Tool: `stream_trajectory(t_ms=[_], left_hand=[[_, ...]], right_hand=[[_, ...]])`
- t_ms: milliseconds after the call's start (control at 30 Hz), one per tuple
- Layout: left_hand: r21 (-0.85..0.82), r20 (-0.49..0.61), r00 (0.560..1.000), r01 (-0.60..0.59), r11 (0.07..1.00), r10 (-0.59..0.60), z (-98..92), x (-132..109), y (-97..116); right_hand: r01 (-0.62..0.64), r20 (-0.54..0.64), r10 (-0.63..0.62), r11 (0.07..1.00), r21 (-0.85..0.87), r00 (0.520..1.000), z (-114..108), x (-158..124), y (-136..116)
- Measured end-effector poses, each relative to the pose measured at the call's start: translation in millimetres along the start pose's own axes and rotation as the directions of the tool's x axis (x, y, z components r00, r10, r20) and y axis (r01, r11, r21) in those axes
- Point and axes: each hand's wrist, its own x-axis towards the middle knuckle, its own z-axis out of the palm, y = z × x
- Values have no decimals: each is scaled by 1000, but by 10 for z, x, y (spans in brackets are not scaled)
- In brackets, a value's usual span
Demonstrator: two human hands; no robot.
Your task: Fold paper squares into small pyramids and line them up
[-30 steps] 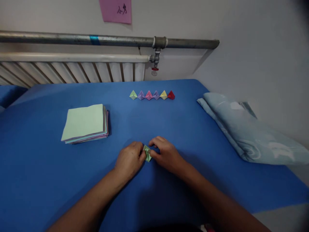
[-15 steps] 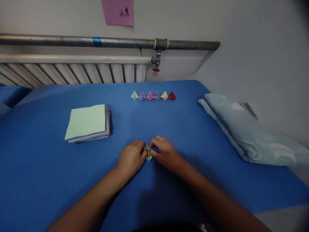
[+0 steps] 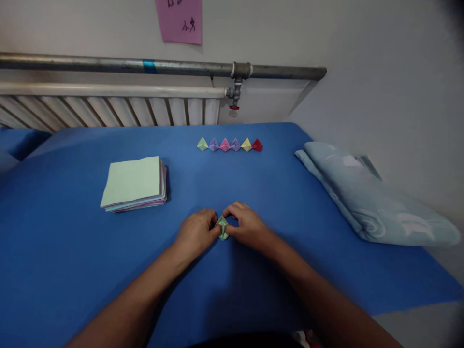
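A small light-green folded paper piece point(image 3: 223, 229), pointed at top and bottom, is held between my two hands low over the blue surface. My left hand point(image 3: 196, 229) grips its left side, thumb on the front. From the right, my right hand point(image 3: 248, 226) pinches it with the thumb, index finger curled above. Fingers partly cover the piece's sides. Farther back, a row of several folded paper diamonds point(image 3: 225, 145) in green, purple, pink, yellow and red lies side by side.
To the left sits a stack of coloured paper point(image 3: 134, 181), pale green on top. A folded grey-blue cloth point(image 3: 377, 203) lies at the right by the wall. Beyond the blue table point(image 3: 174, 290) are a white radiator point(image 3: 174, 110), a metal pipe point(image 3: 101, 63) and a pink note point(image 3: 181, 21).
The green paper piece now shows more of its front, looking a little wider between my thumbs. Both hands stay almost in place; the view has tilted slightly upward.
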Motion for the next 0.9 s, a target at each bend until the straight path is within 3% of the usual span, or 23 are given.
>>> stream_trajectory(t_ms=[300, 533, 733, 833, 900], left_hand=[[-14, 21, 1000, 2, 1000, -2, -8, 0, 9], [-147, 32, 999, 38, 988, -34, -48, -6, -14], [-349, -10, 994, 97, 932, -107, -56, 16, -69], [-333, -73, 989, 97, 938, -128, -101, 15, -88], [-316, -58, 993, 79, 945, -103, -136, 7, -91]], right_hand=[[1, 5, -1, 1000, -7, 1000, -1, 3, -10], [-14, 15, 13, 996, 85, 1000, -53, -18, 0], [-3, -105, 15, 993, 114, 994, -27, 29, 25], [-1, -172, 23, 992, 127, 985, -90, 2, 32], [11, -137, 8, 990, 143, 991, -144, -36, 35]])
